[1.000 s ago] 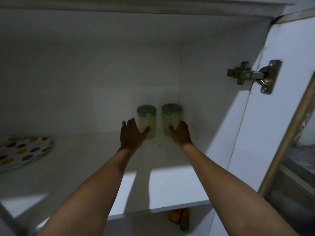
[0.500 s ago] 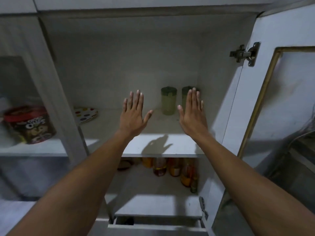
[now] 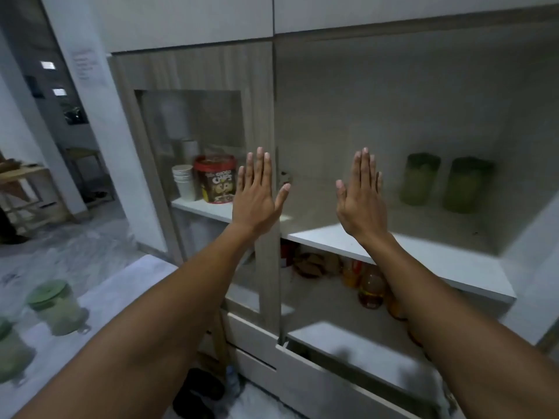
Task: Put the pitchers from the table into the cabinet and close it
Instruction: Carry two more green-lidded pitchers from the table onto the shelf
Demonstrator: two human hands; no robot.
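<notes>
Two pale green pitchers with dark green lids, one (image 3: 419, 179) beside the other (image 3: 464, 186), stand upright at the back right of the open cabinet's white shelf (image 3: 423, 261). Two more green-lidded pitchers, one (image 3: 57, 306) further back and one (image 3: 9, 352) cut by the left edge, stand on the marbled table (image 3: 115, 294) at lower left. My left hand (image 3: 257, 192) and my right hand (image 3: 363, 195) are raised flat in front of the cabinet, fingers up, holding nothing.
The left cabinet door (image 3: 196, 146) with a glass pane is closed; behind it are a red cereal tub (image 3: 216, 179) and stacked paper cups (image 3: 184, 182). Bottles (image 3: 370, 288) fill the lower shelf. A drawer (image 3: 348, 367) below stands slightly out. Dark shoes (image 3: 199, 394) lie on the floor.
Both hands let go of the two pitchers on the shelf and pulled back out of the cabinet. The view backed away and swung left, bringing the table pitchers into sight.
</notes>
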